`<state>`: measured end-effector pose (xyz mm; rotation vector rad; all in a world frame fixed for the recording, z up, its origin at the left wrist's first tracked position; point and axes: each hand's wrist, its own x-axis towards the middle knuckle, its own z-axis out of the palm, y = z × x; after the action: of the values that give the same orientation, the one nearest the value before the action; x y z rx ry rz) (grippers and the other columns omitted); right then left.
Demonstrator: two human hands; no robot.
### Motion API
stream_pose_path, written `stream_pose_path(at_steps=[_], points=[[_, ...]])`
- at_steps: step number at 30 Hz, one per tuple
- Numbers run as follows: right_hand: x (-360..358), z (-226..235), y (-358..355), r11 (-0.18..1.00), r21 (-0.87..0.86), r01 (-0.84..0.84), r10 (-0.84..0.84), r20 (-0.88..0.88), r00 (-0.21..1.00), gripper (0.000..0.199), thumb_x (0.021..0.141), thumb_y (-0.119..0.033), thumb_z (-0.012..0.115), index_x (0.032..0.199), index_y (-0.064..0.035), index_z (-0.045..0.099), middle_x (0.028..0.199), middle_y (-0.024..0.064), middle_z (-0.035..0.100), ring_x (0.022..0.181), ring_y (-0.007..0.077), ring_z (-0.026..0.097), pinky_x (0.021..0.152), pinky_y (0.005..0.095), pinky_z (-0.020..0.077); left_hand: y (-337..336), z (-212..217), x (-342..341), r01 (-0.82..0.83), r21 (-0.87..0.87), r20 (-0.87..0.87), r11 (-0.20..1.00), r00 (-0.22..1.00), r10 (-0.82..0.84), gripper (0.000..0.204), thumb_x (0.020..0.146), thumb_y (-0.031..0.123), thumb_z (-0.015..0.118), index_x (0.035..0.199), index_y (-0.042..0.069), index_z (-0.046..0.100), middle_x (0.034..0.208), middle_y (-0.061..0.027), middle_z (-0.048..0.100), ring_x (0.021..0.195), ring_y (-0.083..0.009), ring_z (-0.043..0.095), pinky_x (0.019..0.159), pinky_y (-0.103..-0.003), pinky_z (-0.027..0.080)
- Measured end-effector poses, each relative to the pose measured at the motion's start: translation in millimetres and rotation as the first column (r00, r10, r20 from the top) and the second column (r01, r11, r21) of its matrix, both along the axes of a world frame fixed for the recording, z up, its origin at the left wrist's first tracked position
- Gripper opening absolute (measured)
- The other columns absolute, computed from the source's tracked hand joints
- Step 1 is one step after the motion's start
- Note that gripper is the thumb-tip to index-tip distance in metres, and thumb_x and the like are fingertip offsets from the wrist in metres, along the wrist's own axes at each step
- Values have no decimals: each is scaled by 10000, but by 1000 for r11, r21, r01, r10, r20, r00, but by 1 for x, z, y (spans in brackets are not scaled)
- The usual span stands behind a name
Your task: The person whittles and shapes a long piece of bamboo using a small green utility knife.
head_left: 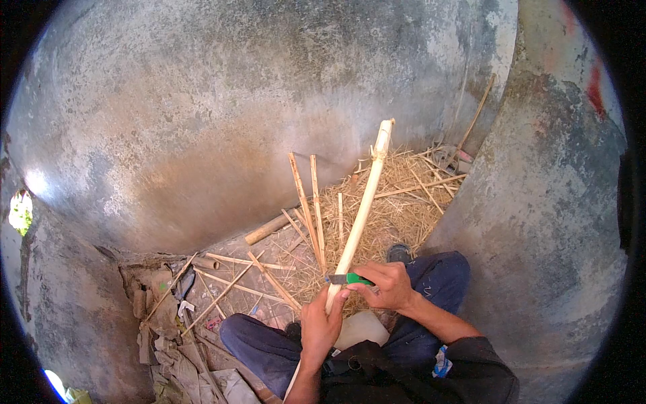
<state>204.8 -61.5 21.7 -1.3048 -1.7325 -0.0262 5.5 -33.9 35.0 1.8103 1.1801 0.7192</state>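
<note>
Both hands were on the work as I watched: the left hand (pixel 319 328) was wrapped around the pale bamboo pole (pixel 361 217), which slanted up over the shavings (pixel 397 202), and the right hand (pixel 386 285) was clenched on a green-handled knife (pixel 348 278) laid against it. It looked like mid-stroke peeling, though the blade edge was hard to make out. The next move called for a steady push along the pole, clear of the left thumb.

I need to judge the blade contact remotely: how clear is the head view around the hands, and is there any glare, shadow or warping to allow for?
Head view: the left hand, right hand and pale stick are sharp and evenly lit; the green-handled knife reads clearly; a bright patch glares on the wall at left; the fisheye bends the walls and blackens the corners.
</note>
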Motion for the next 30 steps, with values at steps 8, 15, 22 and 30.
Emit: stream_pose_path(at_steps=[8, 15, 22, 30], points=[[16, 3, 7, 992, 65, 109, -114, 81, 990, 291, 949, -327, 787, 1028, -47, 781, 818, 99, 736, 628, 309, 717, 558, 397, 558, -4, -1, -7, -13, -107, 12, 994, 1000, 15, 385, 1082, 376, 660, 1069, -1, 737, 666, -156, 620, 599, -181, 586, 581, -390, 461], [112, 28, 29, 885, -99, 456, -466, -223, 856, 304, 1000, -294, 738, 1086, -4, 759, 978, 179, 781, 859, 341, 766, 759, 415, 597, -26, -33, -42, 9, -122, -29, 992, 999, -13, 409, 1085, 372, 659, 1031, -27, 732, 612, -150, 573, 533, -169, 530, 532, -390, 439], [30, -2, 3, 998, -32, 57, -56, 14, 998, 279, 927, -296, 810, 1014, -36, 763, 840, 131, 744, 695, 306, 739, 597, 394, 563, -10, -17, -20, 5, -68, -24, 998, 1000, -6, 406, 1085, 387, 656, 1097, -13, 727, 660, -66, 605, 609, -148, 547, 582, -356, 454], [0, 1, -3, 1000, -23, -2, 4, 58, 998, 304, 915, -361, 826, 996, -72, 776, 771, 87, 715, 607, 288, 699, 528, 378, 527, -10, -6, -11, -33, 59, -32, 998, 999, 35, 337, 1068, 332, 686, 1123, 3, 734, 675, -163, 619, 596, -167, 550, 583, -399, 464]])
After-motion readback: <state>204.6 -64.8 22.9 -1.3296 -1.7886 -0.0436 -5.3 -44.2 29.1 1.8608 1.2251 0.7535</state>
